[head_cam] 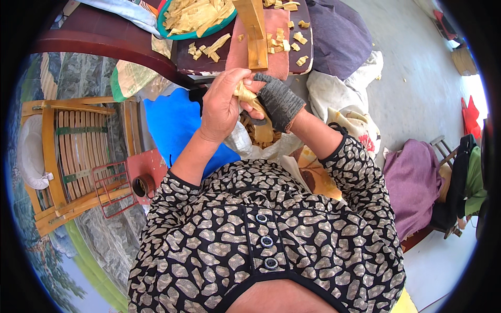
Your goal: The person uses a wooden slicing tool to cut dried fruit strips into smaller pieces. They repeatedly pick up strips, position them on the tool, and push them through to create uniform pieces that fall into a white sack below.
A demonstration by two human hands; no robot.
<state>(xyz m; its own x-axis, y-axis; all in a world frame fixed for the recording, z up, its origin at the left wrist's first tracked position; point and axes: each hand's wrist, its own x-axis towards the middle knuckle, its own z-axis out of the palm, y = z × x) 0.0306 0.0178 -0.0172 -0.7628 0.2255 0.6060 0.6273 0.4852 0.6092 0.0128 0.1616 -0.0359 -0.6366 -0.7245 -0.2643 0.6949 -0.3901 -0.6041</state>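
Both my hands meet in front of the chair seat around a pale yellow flat strip [246, 94], which is folded or knotted at its upper part. My bare left hand [220, 105] grips the folded part between thumb and fingers. My right hand [278, 101], in a dark grey fingerless knitted glove, holds the same strip from the other side. Its loose end [264, 131] hangs down over an open white sack [239, 137] with more yellow pieces in it. Just beyond my fingers stands an angled wooden block [257, 51] on a pink cloth [239, 49].
A teal basin [159, 24] of yellow strips sits on the dark red chair seat [186, 64], with small folded pieces [276, 42] scattered nearby. Blue fabric [172, 121] lies to the left, near a bamboo chair [84, 144]. Purple-grey cloth [340, 35] and white sacking [340, 94] lie right.
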